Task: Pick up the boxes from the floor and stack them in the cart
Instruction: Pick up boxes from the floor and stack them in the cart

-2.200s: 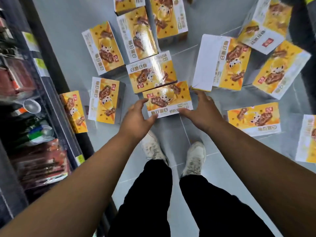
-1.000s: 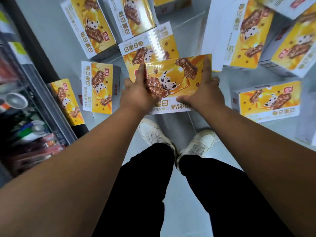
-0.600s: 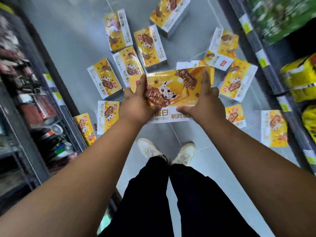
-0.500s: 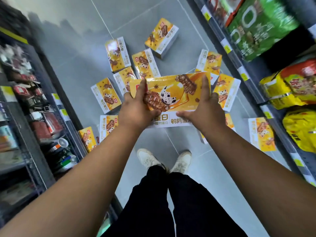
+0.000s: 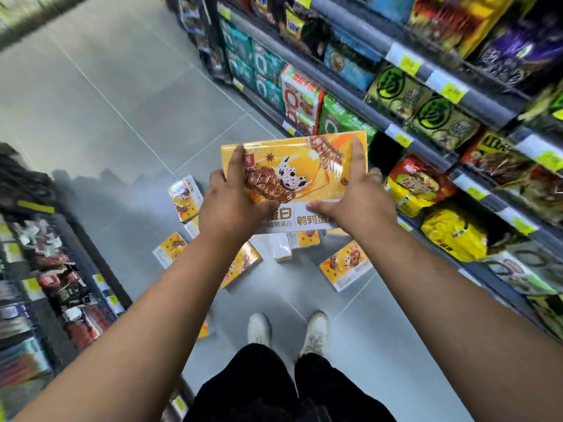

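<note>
While the cart is sitting out of view, I am holding the box (image 5: pixel 300 170) crosswise above the floor (image 5: pixel 122 102), left grip (image 5: pixel 231 205) and right grip (image 5: pixel 356 202) each clamping one short end.

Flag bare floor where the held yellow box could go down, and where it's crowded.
Free: grey tiled floor up the aisle, between the dark left shelving and the right snack shelves; also the strip right of the white shoes. Crowded: under the yellow cardboard box in the left hand and right hand, where small yellow boxes litter the floor.
</note>
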A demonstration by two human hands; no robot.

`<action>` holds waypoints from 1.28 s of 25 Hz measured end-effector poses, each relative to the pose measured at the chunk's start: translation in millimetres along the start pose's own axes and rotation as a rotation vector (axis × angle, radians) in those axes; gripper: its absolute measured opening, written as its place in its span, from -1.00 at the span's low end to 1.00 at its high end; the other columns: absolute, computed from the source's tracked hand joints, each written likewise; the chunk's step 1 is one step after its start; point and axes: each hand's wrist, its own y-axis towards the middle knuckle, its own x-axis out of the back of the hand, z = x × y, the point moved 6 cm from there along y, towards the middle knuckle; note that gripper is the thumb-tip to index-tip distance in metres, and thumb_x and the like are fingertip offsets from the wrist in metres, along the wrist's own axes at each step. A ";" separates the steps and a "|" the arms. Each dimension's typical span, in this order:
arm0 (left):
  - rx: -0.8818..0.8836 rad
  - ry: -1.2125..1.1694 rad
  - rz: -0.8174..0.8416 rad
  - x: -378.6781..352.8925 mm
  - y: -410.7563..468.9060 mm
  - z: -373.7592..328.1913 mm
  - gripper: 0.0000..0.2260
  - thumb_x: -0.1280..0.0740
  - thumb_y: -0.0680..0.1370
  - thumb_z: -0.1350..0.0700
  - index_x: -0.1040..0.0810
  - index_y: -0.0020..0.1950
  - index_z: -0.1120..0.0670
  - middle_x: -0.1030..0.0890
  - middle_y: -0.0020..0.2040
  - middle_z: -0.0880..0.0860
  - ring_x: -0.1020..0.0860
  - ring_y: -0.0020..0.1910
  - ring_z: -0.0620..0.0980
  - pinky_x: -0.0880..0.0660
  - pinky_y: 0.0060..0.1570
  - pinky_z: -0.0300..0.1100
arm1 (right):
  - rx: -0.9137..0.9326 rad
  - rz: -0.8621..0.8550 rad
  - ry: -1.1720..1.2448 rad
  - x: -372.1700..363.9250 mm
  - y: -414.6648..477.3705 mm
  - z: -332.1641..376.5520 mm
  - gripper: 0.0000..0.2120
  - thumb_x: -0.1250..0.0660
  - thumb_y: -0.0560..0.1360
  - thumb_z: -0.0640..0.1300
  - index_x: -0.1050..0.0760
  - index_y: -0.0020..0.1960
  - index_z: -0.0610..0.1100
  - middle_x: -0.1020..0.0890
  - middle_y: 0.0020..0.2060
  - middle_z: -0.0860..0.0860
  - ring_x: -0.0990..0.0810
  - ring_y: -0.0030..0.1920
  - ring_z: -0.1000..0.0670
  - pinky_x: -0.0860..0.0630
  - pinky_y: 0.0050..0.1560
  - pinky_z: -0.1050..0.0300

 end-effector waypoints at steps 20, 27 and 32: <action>-0.832 -0.108 0.174 61.6 -96.0 -197.1 -0.19 -0.47 0.42 -0.16 -0.02 0.52 -0.30 -0.20 0.44 0.15 -0.22 0.40 0.22 -0.29 0.33 0.10 | -0.573 -0.553 0.221 141.9 -221.1 -76.0 0.27 -0.50 0.21 0.35 0.37 0.52 0.15 -0.40 0.30 -0.27 -0.56 0.12 -0.26 -0.45 -0.10 0.02; -1.116 -0.121 0.357 10.2 -214.7 -289.9 -0.18 -0.46 0.43 -0.16 0.00 0.52 -0.30 -0.19 0.42 0.14 -0.20 0.38 0.19 -0.25 0.34 0.03 | -0.865 -0.690 0.285 156.6 -341.8 -173.0 0.26 -0.50 0.21 0.35 0.40 0.50 0.19 -0.35 0.37 -0.29 -0.54 0.16 -0.28 -0.48 -0.03 -0.02; -1.239 -0.098 0.471 -43.3 -321.7 -349.4 -0.18 -0.45 0.43 -0.17 0.00 0.53 -0.28 -0.18 0.43 0.16 -0.20 0.38 0.21 -0.25 0.33 0.03 | -1.013 -0.795 0.336 159.4 -431.6 -258.0 0.25 -0.52 0.21 0.32 0.34 0.51 0.20 -0.36 0.35 -0.25 -0.52 0.19 -0.27 -0.46 -0.01 -0.04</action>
